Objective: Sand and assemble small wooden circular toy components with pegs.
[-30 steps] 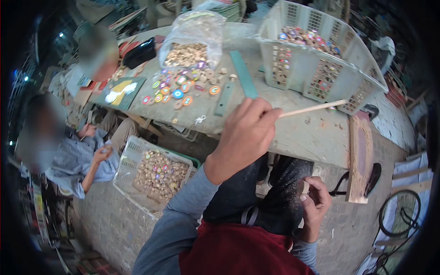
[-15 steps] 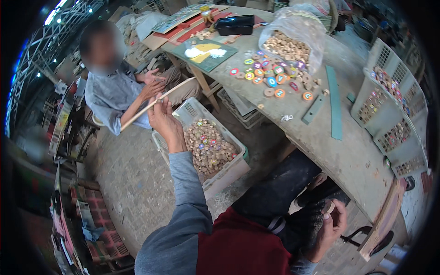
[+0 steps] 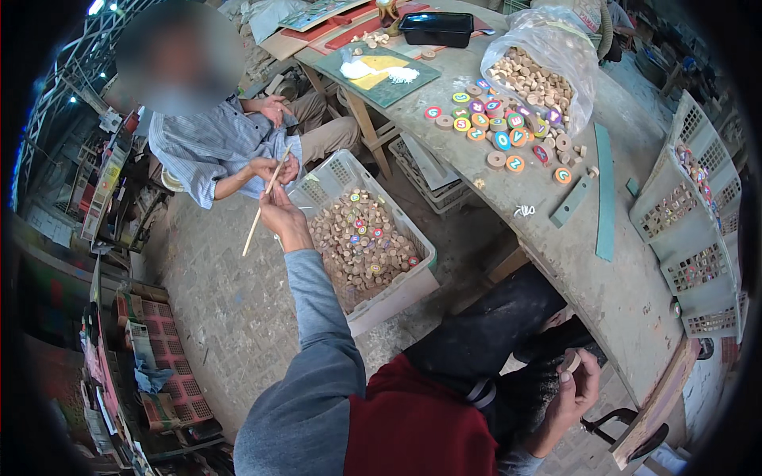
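Observation:
My left hand point(image 3: 284, 216) is stretched forward at the crate's left rim, fingers closed on a thin pale wooden stick point(image 3: 255, 228). The stick slants upward to the hands point(image 3: 274, 168) of a seated person in a striped shirt, which touch or overlap its upper end. A short thin white piece point(image 3: 305, 208) shows beside my left fingers; whether they hold it too, I cannot tell. Low on the right, beside my leg, my right hand point(image 3: 573, 395) pinches a small round wooden disc point(image 3: 570, 362) between thumb and fingers.
A white plastic crate point(image 3: 397, 297) full of small wooden pieces stands on the floor. On the table point(image 3: 548, 258) lie lettered coloured discs point(image 3: 502, 141), a bag of wooden pieces point(image 3: 583, 59), green strips point(image 3: 605, 190) and a board with white powder point(image 3: 421, 75). Tilted baskets point(image 3: 667, 214) stand at right.
The stick has swung from a shallow slant to a steep one, and the other person's hands have come down to it. My view has shifted slightly. My right hand still holds the disc.

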Available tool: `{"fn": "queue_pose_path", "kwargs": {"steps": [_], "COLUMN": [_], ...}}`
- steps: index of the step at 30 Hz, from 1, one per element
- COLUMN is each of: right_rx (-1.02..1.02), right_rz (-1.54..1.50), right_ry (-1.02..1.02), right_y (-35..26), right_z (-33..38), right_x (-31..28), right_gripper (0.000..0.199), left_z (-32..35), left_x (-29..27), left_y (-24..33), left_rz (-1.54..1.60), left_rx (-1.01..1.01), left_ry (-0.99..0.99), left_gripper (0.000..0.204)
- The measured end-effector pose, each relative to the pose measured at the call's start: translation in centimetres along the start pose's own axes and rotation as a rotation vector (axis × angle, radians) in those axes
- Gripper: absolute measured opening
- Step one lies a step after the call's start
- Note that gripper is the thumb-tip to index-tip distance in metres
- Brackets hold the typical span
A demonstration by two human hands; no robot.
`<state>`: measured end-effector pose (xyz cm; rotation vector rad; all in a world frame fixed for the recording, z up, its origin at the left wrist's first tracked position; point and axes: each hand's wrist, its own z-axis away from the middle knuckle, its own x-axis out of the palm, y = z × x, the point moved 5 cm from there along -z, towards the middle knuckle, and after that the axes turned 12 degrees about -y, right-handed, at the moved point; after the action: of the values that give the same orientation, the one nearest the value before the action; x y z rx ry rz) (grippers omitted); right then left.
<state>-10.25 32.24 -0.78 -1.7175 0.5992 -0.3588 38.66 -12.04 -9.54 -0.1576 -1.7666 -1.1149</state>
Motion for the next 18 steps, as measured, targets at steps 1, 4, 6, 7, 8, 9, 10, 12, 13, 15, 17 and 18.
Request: {"fn": "queue_pose_path", "kwargs": {"steps": [1, 4, 6, 7, 8, 9, 10, 12, 13, 15, 17, 18], "right_rx": [0.011, 0.020, 0.020, 0.025, 0.029, 0.028, 0.023, 0.012, -0.005, -0.019, -0.119, -0.183], "right_rz": [0.008, 0.010, 0.004, 0.005, 0.006, 0.009, 0.025, 0.039, 0.057, 0.087, 0.158, 0.250], "right_ry": [-0.005, -0.017, -0.027, -0.023, -0.014, -0.010, -0.005, 0.003, 0.021, 0.057, 0.015, -0.009], "right_y": [-0.1, -0.4, -0.4, -0.4, -0.4, -0.3, -0.2, -0.3, -0.5, -1.2, -3.3, -4.6], "right_z": [-0.1, -0.3, -0.3, -0.3, -0.3, -0.2, 0.0, 0.6, 0.8, 0.7, 0.6, 0.2], "right_x": [0.1, 0.5, 0.6, 0.6, 0.6, 0.4, -0.1, -1.3, -2.1, -3.8, -5.3, -5.8], "right_gripper": [0.040, 0.039, 0.039, 0.040, 0.040, 0.040, 0.040, 0.041, 0.041, 0.041, 0.043, 0.045], "left_z": [-0.1, -0.8, -1.1, -1.2, -0.9, 0.4, 2.2, 6.2, 8.4, 15.1, 21.9, 24.7], "left_x": [-0.2, -1.2, -1.2, -1.4, -1.4, -0.2, 1.1, 4.2, 5.8, 11.3, 16.7, 18.6], "left_y": [-0.1, -0.4, -0.2, -0.5, -1.0, -0.9, -1.0, -1.3, -2.0, -2.3, -1.4, -1.0], "left_rz": [0.001, -0.014, -0.032, -0.026, -0.019, -0.016, -0.103, -0.285, -0.380, -0.638, -0.491, -0.535], "left_rx": [-0.005, 0.022, 0.054, -0.002, -0.062, -0.067, -0.083, -0.061, -0.026, 0.129, 0.108, 0.127], "left_ry": [0.000, -0.013, -0.027, 0.043, 0.109, 0.107, 0.080, -0.085, -0.222, -0.546, -0.730, -0.874], "left_gripper": [0.032, 0.037, 0.039, 0.041, 0.043, 0.043, 0.042, 0.040, 0.038, 0.035, 0.027, 0.024]}}
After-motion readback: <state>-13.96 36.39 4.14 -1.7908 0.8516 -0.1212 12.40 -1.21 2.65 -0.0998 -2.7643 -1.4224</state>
